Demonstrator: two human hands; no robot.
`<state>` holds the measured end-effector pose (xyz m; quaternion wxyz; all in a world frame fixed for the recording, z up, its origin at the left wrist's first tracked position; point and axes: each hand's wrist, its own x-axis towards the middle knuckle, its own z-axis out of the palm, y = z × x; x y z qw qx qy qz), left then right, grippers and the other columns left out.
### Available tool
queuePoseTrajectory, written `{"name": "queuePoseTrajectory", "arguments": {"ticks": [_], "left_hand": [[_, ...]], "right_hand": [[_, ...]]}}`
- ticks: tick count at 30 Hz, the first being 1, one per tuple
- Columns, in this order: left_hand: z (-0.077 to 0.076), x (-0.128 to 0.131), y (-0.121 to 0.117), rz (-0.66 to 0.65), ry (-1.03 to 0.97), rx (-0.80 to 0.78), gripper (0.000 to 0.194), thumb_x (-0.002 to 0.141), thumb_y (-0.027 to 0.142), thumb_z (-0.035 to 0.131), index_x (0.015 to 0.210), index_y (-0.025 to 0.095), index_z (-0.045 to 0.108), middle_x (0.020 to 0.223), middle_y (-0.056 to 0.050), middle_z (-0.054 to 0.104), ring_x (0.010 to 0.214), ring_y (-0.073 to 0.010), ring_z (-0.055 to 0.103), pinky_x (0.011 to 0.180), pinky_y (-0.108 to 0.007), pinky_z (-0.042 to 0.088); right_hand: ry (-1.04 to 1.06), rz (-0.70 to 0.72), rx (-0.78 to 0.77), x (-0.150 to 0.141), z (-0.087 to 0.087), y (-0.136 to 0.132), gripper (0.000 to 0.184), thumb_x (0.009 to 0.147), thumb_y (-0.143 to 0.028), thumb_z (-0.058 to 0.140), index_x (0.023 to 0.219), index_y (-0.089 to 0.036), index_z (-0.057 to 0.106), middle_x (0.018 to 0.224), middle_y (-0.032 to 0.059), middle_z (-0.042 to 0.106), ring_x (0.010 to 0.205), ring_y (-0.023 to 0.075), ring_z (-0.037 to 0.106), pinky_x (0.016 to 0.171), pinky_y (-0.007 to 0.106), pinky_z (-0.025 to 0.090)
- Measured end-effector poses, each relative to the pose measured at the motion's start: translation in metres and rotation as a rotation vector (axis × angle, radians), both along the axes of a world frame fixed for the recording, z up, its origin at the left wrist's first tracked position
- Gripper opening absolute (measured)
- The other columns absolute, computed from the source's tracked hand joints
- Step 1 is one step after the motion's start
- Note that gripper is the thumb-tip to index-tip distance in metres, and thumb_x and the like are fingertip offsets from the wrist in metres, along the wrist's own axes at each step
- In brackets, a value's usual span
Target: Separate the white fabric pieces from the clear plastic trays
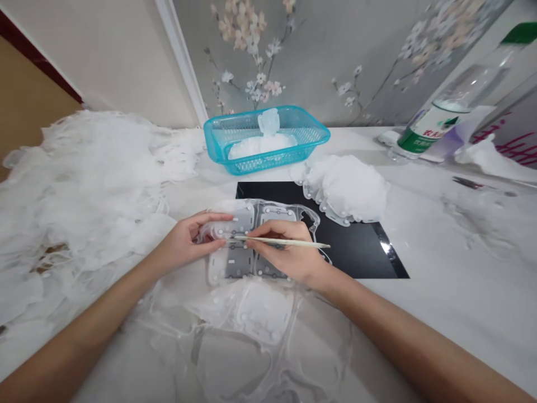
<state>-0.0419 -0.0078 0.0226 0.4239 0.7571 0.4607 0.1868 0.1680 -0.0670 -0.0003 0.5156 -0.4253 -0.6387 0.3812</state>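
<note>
A clear, thin plastic sheet [240, 266] with rounded panels, small slots and dots lies over a black flat board [361, 252]. At its left edge my left hand [188, 240] is closed, thumb and fingers pinching the sheet. My right hand [289, 246] grips a slim, pale stick-like tool [308, 243] like a pen, its thin tip at the sheet near my left thumb. Whether the tool is a knife or tweezers cannot be made out. More translucent sheet [266, 313] hangs toward me over the front of the table.
A large heap of filmy white sheets [100, 179] covers the left side. Behind the board stands a blue plastic basket [268, 162] holding white pieces. A stack of cut-out pieces [352, 190] rests on the board's far corner. A green-capped bottle [444, 117] stands at back right.
</note>
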Motion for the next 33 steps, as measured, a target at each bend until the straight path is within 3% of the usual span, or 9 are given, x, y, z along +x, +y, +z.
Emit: {"name": "queuePoseTrajectory", "arguments": {"ticks": [5, 14, 26, 33], "left_hand": [[-0.001, -0.001, 0.001, 0.0, -0.014, -0.004, 0.045, 0.072, 0.041, 0.066, 0.113, 0.022, 0.061, 0.118, -0.008, 0.06, 0.077, -0.0149, 0.058, 0.068, -0.026, 0.051], [-0.001, 0.002, -0.001, 0.021, -0.023, -0.001, 0.046, 0.072, 0.043, 0.066, 0.113, 0.023, 0.061, 0.117, -0.006, 0.059, 0.079, -0.0151, 0.06, 0.07, -0.025, 0.051], [-0.002, 0.005, -0.004, -0.019, -0.077, 0.038, 0.041, 0.077, 0.038, 0.062, 0.114, 0.021, 0.059, 0.116, -0.007, 0.057, 0.105, -0.022, 0.056, 0.086, -0.03, 0.049], [-0.002, 0.005, -0.006, -0.025, -0.067, 0.104, 0.04, 0.076, 0.038, 0.062, 0.112, 0.02, 0.061, 0.111, -0.008, 0.059, 0.106, -0.0239, 0.055, 0.091, -0.033, 0.047]], "right_hand": [[-0.082, 0.014, 0.046, 0.001, -0.003, 0.001, 0.005, 0.078, -0.018, 0.063, 0.077, -0.017, 0.068, 0.067, 0.0004, 0.066, 0.054, 0.0094, 0.056, 0.047, 0.019, 0.039], [-0.168, 0.009, 0.119, 0.0, -0.002, -0.002, 0.01, 0.082, -0.023, 0.057, 0.078, -0.019, 0.065, 0.072, 0.0017, 0.067, 0.06, 0.0114, 0.059, 0.054, 0.021, 0.042], [-0.247, 0.033, 0.218, -0.002, -0.002, -0.003, 0.009, 0.083, -0.015, 0.053, 0.079, -0.019, 0.06, 0.074, 0.0021, 0.064, 0.067, 0.0116, 0.059, 0.063, 0.021, 0.044], [-0.559, 0.149, 0.305, -0.005, -0.01, -0.007, 0.013, 0.092, -0.023, 0.044, 0.095, -0.018, 0.055, 0.095, 0.0076, 0.061, 0.082, 0.0143, 0.06, 0.068, 0.022, 0.043]]}}
